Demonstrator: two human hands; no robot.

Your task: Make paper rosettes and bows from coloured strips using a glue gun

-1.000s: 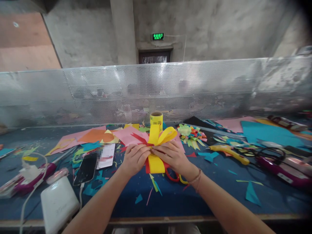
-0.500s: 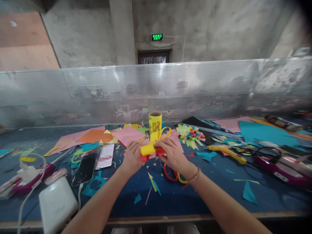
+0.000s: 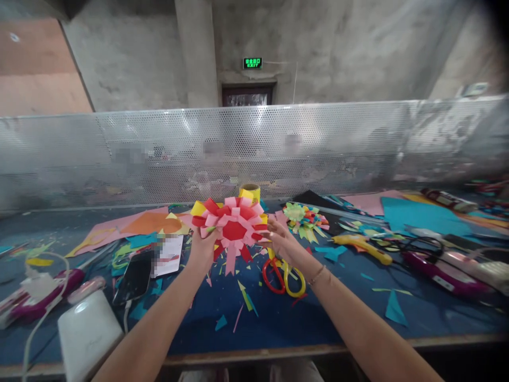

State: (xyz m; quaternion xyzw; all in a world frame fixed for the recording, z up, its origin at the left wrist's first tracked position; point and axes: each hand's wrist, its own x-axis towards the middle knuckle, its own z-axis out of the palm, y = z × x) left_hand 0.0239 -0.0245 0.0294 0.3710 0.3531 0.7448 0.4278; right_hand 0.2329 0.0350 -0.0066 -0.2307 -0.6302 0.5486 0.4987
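Note:
I hold up a paper flower [image 3: 234, 228] with a red centre and pink, red and yellow petals, its face turned towards me, above the blue table [image 3: 278, 318]. My left hand [image 3: 202, 248] grips its left edge from behind. My right hand [image 3: 279, 241] pinches its right edge. Red and yellow scissors [image 3: 284, 273] lie on the table just below my right hand. A yellow roll [image 3: 249, 192] stands behind the flower, partly hidden by it.
A second multicoloured paper flower [image 3: 304, 216] lies to the right. A yellow glue gun [image 3: 360, 246], cables and purple tools sit further right. A phone [image 3: 135, 277], a card, a white box [image 3: 87, 334] and paper sheets and scraps lie left. A perforated metal screen [image 3: 338, 143] closes the back.
The paper piece, held low and folded between both hands, has been lifted and turned so its flower face points at me. The scissors underneath are now uncovered.

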